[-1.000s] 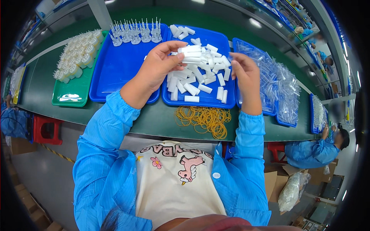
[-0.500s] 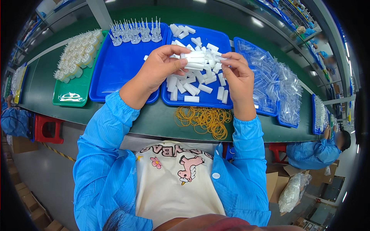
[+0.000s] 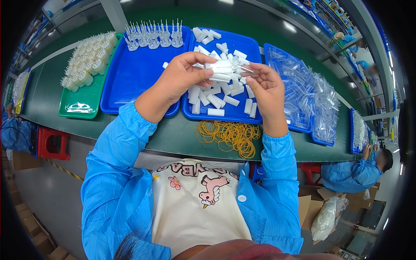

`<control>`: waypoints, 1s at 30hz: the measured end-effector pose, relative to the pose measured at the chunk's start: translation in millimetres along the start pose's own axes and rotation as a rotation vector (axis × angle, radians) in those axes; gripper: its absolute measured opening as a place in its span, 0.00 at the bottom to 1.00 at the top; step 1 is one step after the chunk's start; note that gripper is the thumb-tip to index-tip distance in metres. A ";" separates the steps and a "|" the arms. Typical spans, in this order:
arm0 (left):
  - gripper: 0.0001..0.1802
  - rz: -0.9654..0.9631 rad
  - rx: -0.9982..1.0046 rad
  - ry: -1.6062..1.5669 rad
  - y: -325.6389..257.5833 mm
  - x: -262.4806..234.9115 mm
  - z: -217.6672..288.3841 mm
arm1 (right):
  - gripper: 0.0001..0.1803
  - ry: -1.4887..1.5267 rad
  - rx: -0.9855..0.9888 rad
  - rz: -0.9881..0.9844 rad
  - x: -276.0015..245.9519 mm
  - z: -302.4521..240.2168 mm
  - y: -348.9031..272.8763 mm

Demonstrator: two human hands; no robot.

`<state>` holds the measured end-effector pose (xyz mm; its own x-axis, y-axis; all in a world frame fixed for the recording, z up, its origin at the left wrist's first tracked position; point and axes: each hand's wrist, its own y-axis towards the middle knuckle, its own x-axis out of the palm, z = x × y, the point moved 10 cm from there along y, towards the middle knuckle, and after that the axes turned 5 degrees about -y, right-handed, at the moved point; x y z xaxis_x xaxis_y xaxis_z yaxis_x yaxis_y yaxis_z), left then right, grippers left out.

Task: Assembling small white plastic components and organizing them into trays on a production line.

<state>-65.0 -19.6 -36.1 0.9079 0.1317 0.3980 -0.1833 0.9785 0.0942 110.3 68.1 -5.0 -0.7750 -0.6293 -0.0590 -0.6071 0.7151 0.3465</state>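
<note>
Over the middle blue tray (image 3: 186, 113), my left hand (image 3: 188, 71) is closed around a bundle of white cylindrical pieces (image 3: 221, 70) lying sideways. Thin tips (image 3: 245, 69) stick out of the bundle's right end. My right hand (image 3: 266, 82) pinches a small clear plastic tube (image 3: 250, 73) at those tips; the fingers partly cover it, and whether it encloses a tip I cannot tell. Loose white cylinders (image 3: 216, 112) lie heaped in the tray beneath both hands.
Left of it, a blue tray (image 3: 143, 82) carries upright clusters of thin-tipped pieces (image 3: 154, 37). A green tray (image 3: 78, 108) holds bundled white pieces (image 3: 89, 63). Clear plastic tubes (image 3: 290, 82) fill trays at right. Yellow rubber bands (image 3: 229, 136) lie in front. A co-worker (image 3: 353, 173) sits far right.
My right hand has shifted slightly and its fingers have turned around the clear tube; a thin tip now shows between them. My left hand and its bundle have barely moved.
</note>
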 end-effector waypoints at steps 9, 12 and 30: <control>0.15 0.019 -0.010 0.050 0.6 -0.2 0.7 | 0.17 -0.046 -0.009 -0.059 7.1 -0.2 -1.4; 0.15 0.015 -0.019 0.024 0.1 0.2 0.0 | 0.17 -0.053 -0.031 -0.072 7.7 -3.3 -1.8; 0.15 -0.174 0.101 0.291 -1.1 18.9 6.9 | 0.14 -0.013 -0.076 -0.023 5.0 -2.0 -2.3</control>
<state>-50.2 -19.3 -22.4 0.9956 0.0178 0.0923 -0.0390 0.9717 0.2332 108.2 62.7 -4.3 -0.7638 -0.6406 -0.0796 -0.6097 0.6755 0.4147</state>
